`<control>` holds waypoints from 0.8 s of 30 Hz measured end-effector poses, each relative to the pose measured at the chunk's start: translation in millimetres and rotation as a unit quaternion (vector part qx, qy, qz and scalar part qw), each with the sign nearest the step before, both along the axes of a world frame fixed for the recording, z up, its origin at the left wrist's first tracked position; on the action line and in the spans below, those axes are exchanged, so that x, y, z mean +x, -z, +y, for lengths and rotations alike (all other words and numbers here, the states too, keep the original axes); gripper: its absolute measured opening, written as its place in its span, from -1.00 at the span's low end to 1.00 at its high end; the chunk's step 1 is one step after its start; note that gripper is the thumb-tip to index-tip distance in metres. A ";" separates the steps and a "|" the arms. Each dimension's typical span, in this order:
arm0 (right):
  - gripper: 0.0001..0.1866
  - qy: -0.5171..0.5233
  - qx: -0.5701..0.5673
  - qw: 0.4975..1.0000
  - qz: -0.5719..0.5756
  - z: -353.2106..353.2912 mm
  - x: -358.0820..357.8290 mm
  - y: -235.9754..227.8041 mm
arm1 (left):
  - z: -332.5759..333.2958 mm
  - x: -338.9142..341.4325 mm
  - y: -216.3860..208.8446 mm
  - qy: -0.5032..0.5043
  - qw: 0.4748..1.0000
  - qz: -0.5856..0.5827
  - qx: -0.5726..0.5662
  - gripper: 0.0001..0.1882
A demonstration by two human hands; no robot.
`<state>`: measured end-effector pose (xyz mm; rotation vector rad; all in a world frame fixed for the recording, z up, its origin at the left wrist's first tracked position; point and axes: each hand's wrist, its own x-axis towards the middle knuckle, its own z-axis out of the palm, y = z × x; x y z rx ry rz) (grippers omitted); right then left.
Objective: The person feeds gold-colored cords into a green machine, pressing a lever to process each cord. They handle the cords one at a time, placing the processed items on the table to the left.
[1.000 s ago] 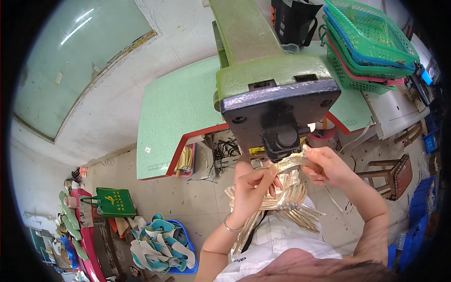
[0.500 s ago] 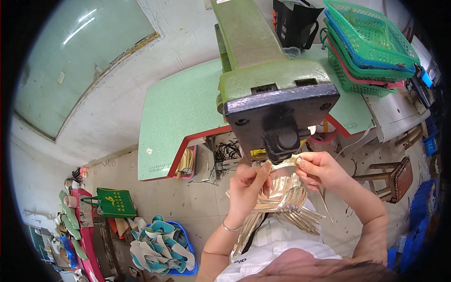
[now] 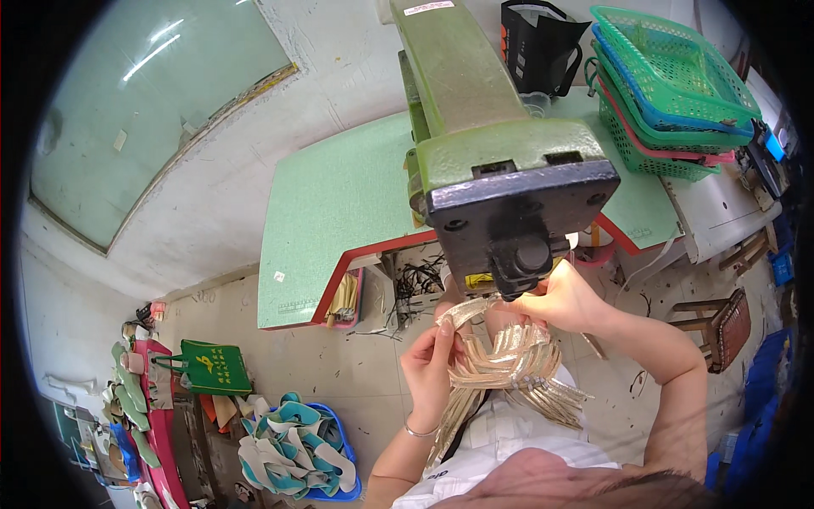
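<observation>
A woven piece of metallic gold straps [image 3: 517, 360] hangs over my lap, its loose strap ends spreading toward me. A gold band along its upper edge runs up to the black head [image 3: 526, 204] of a green machine [image 3: 471, 93]. My left hand [image 3: 430, 365] is closed on the left part of that band, thumb and fingers pinching it. At the lower right of the machine head, my right hand [image 3: 568, 301] is closed with its fingertips at the band's other end. The machine's black tip hides part of the band there.
The machine stands at a light green table [image 3: 331, 204] with a red edge. Stacked plastic baskets [image 3: 670, 93] and a black bag [image 3: 543, 51] are at the back right. A stool [image 3: 721, 327] is at right; a blue basket [image 3: 348, 462] of teal-and-white pieces sits on the floor at left.
My left hand has moved down and slightly left along the gold band. My right hand has turned, its fingers now closer beneath the machine head. The whole view has shifted slightly.
</observation>
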<state>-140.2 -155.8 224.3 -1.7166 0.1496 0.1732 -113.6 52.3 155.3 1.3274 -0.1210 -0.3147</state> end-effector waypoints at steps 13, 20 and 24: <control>-0.59 -0.133 -0.247 0.952 -0.119 -35.0 22.6 -29.6 | -15.5 36.1 -27.5 0.135 0.957 -0.194 0.169 -0.87; -0.53 0.043 -0.122 0.985 0.113 -92.2 -9.1 40.1 | -0.8 28.8 -16.8 0.113 0.983 -0.134 0.058 -0.92; -0.43 -0.055 0.316 0.936 0.144 -64.8 -21.3 42.4 | 0.4 33.1 -20.8 0.135 0.975 -0.151 0.087 -0.92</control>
